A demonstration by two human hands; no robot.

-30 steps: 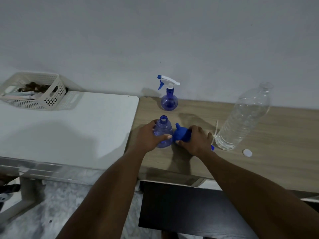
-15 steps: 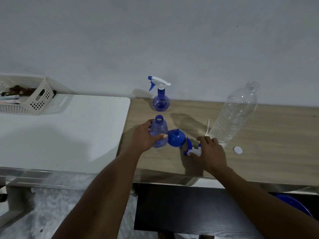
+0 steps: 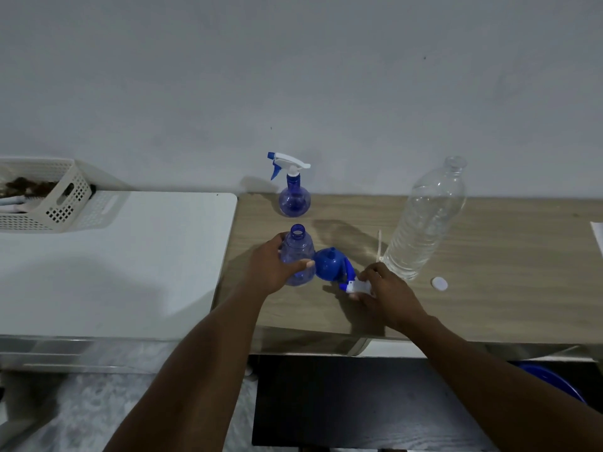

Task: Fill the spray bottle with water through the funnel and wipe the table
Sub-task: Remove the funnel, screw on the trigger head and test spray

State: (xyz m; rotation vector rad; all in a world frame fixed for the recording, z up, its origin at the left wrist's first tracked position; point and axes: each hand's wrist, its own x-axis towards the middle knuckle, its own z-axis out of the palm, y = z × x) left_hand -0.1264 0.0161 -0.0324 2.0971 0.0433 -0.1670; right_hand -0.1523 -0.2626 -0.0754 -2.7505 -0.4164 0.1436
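On the wooden table (image 3: 489, 288), the blue plastic funnel (image 3: 328, 264) sits between the uncapped blue spray bottle (image 3: 297, 254) on its left and the tall clear plastic water bottle (image 3: 424, 220) on its right.

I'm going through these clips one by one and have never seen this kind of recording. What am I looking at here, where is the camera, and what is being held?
There is no machine here: a person works with two bare hands, filmed by one wide-angle camera worn on the head, looking forward and down. The left hand has its grip around an open blue spray bottle standing on the wooden table. The right hand holds the bottle's white and blue spray head down at the tabletop. Between them a blue funnel sits upside down. Also on the table: a second spray bottle with its head on, a big clear water bottle with no cap, and a white cap. A white basket sits on the white table to the left.
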